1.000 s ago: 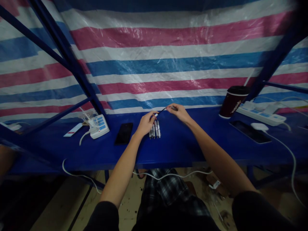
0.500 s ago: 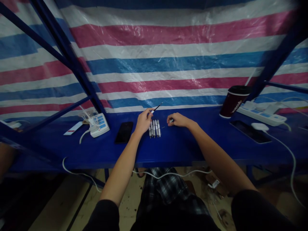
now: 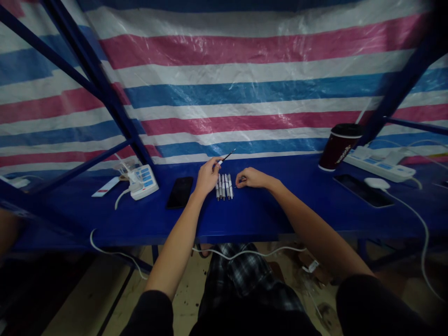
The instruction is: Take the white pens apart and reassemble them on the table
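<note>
My left hand (image 3: 207, 178) is closed on a partly dismantled pen, its white part at the fingertips and its thin dark refill (image 3: 228, 155) pointing up and to the right. Just beside that hand, several white and grey pens (image 3: 224, 187) lie side by side on the blue table (image 3: 245, 217). To the right of the row, my right hand (image 3: 255, 178) rests low over the table with its fingers pinched together. A small grey piece shows between them, mostly hidden. A tiny thin bit lies at its fingertips, and I cannot tell whether they grip it.
A dark phone (image 3: 179, 192) lies left of the pens, near a white power strip (image 3: 144, 181). At the right stand a dark lidded cup (image 3: 339, 148) and another power strip (image 3: 380, 164), with a second phone (image 3: 362, 190) and a white charger (image 3: 376, 183). Striped sheeting (image 3: 238, 88) hangs behind.
My right hand has moved left and slightly down, to where a small spring-like piece lay on the table. My left hand and the pen stay nearly in place.
</note>
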The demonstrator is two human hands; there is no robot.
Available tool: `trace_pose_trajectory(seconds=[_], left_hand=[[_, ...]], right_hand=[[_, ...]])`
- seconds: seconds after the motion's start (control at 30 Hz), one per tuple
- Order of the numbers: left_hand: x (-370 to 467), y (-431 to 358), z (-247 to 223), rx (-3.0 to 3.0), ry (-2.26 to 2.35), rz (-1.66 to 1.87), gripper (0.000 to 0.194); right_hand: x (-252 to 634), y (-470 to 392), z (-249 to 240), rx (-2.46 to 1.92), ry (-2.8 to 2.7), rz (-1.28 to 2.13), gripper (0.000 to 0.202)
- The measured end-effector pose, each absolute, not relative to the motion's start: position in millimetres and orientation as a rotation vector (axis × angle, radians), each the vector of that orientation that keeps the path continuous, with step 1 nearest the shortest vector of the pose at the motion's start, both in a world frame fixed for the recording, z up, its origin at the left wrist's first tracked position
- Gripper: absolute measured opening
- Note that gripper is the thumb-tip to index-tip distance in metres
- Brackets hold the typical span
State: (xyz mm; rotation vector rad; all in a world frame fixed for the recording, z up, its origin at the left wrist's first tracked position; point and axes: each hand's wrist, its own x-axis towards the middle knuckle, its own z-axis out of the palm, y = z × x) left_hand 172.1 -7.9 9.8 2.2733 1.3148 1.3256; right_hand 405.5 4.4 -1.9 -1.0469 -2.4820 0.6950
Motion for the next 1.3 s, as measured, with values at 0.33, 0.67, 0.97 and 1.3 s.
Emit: trace_pose_trajectory(seconds=[0.33,0.67,0.97,1.3], left_hand=[[169.5,-14.0,13.2,2.477,1.33,1.179,0.033],[168.5,-18.9,15.0,2.551,1.386,1.06,0.032],[170.9,-19.9,15.9,2.592,1.394,1.002,0.035],[173.3,-16.6,11.5,2.501,1.256,1.03,0.034]], right_hand=[[438.2,12.6,12.1,-1.127,-2.158,0.364,0.014],[443.0,12.5,16.8,-1.122,-2.179,0.143,0.013],[438.2,10.1,17.7,-1.095,-2.223,0.154,0.011],[423.6,6.0,14.4,-1.029,-2.061,0.374,0.021]])
